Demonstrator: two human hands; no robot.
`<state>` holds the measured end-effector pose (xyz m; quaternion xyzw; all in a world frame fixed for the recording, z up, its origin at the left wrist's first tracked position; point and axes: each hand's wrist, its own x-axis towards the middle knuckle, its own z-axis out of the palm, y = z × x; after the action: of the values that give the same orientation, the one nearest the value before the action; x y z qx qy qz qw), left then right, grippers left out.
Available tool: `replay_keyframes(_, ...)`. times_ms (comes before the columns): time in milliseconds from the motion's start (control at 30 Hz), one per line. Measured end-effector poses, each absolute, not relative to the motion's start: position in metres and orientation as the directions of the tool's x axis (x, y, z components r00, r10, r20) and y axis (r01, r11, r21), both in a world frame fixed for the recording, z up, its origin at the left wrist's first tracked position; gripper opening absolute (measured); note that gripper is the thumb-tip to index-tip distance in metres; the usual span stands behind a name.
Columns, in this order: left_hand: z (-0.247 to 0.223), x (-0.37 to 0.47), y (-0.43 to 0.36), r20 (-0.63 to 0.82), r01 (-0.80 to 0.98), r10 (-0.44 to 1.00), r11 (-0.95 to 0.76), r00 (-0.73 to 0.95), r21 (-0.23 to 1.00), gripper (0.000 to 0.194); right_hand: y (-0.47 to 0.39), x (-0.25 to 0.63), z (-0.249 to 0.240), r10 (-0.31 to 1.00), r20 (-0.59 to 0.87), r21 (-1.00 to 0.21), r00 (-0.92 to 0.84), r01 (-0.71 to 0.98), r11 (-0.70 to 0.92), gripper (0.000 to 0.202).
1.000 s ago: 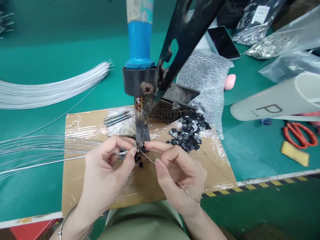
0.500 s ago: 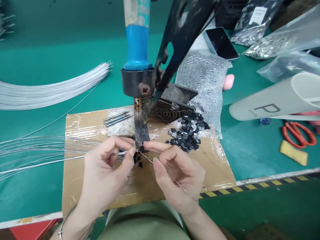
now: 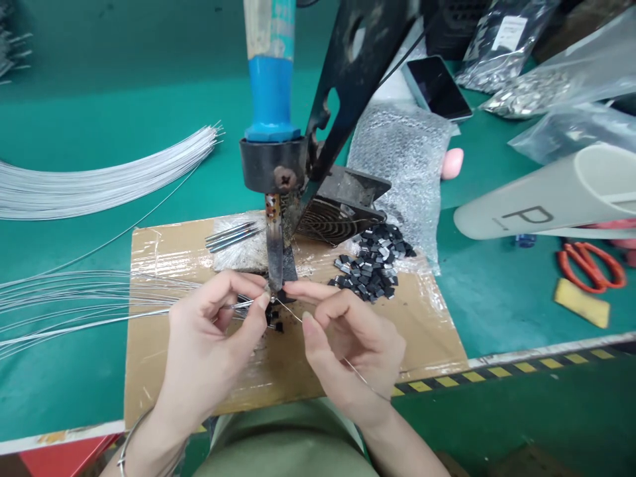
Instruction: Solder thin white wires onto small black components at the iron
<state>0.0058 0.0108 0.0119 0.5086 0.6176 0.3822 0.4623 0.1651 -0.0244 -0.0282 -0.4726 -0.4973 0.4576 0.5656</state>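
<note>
A soldering iron point(image 3: 272, 99) with a blue handle hangs tip-down in a black metal stand point(image 3: 342, 86). Just under its tip point(image 3: 275, 265), my left hand point(image 3: 216, 331) pinches the end of a thin grey cable point(image 3: 159, 311). My right hand point(image 3: 355, 344) is closed on a strand of solder wire point(image 3: 288, 309), whose front end reaches the cable end at the tip. The strand's tail runs back across the palm. Its index finger stretches toward the tip. Several small black connectors point(image 3: 275, 323) lie below, partly hidden by my left hand.
Beneath the work lies a cardboard sheet point(image 3: 163, 384) with a pile of black connectors point(image 3: 370, 265) and a small fan point(image 3: 338, 212). A cable bundle point(image 3: 99, 189) lies at left. Right are bubble wrap point(image 3: 402, 152), a phone point(image 3: 437, 86), a white cup point(image 3: 527, 199), red-handled scissors point(image 3: 591, 268) and a yellow sponge point(image 3: 581, 303).
Both hands hold almost the same position and grips under the iron tip. The view has shifted very slightly; nothing has been let go.
</note>
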Motion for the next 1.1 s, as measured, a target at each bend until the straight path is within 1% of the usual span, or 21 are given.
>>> replay_keyframes(433,0.0111,0.0051,0.0105,-0.148,0.3,0.988,0.153,-0.037,0.942,0.012,-0.025,0.1628,-0.0304,0.985,0.134,-0.991,0.105,-0.006,0.135,0.018)
replay_keyframes(633,0.0136,0.0065,0.0095,-0.182,0.279,0.982,0.189,-0.051,0.942,0.012,-0.0252,0.1632,-0.0288,0.984,0.149,-0.989,0.096,0.011,0.148,0.02)
replay_keyframes(833,0.0133,0.0073,0.0093,-0.178,0.264,0.983,0.185,-0.05,0.947,0.011,-0.0241,0.1634,-0.0267,0.985,0.151,-0.988,0.087,0.047,0.148,0.021)
replay_keyframes(1100,0.012,0.0056,0.0079,-0.172,0.297,0.985,0.174,-0.035,0.939,0.01,-0.0233,0.1637,-0.025,0.983,0.155,-0.987,0.102,0.065,0.149,0.021)
